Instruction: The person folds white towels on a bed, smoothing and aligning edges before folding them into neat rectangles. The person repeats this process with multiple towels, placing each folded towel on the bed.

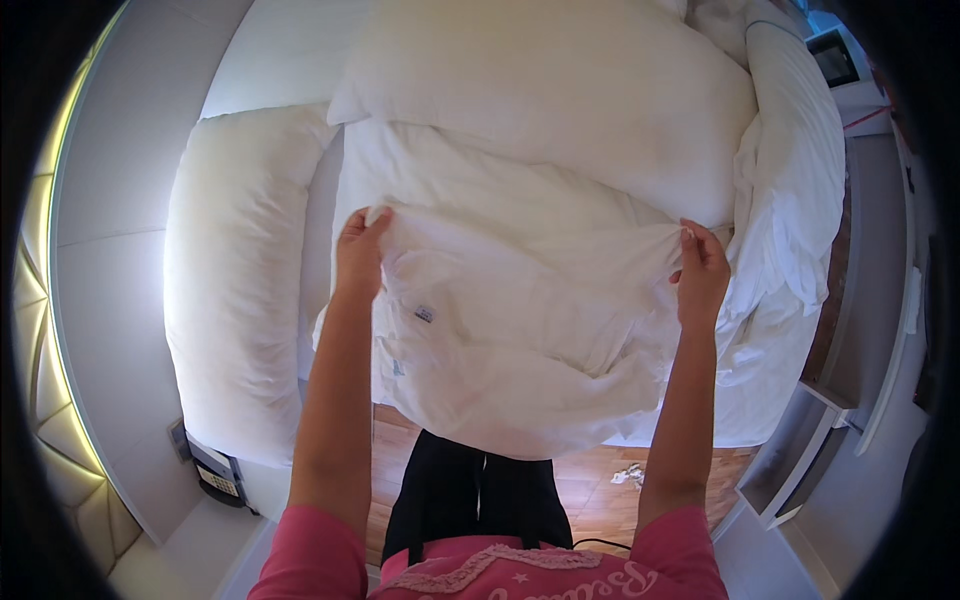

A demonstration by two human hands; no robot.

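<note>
A white cloth cover point(517, 315) is stretched between my two hands over the near side of a bed. My left hand point(364, 244) pinches its upper left corner, and my right hand point(701, 266) pinches the upper right one. A small tag with writing point(424, 313) shows on the cloth near its left side. Beyond it lies a large white pillow or cushion point(547, 90) on rumpled white bedding point(465, 169). A long white pillow point(232, 285) rests to the left of the cloth.
A telephone point(219, 476) stands at lower left, beside the padded headboard point(112, 270). Bunched white bedding point(795, 150) lies along the bed's right edge. White shelving point(795, 450) is at right. Crumpled white scraps point(628, 475) lie on the wooden floor point(589, 499).
</note>
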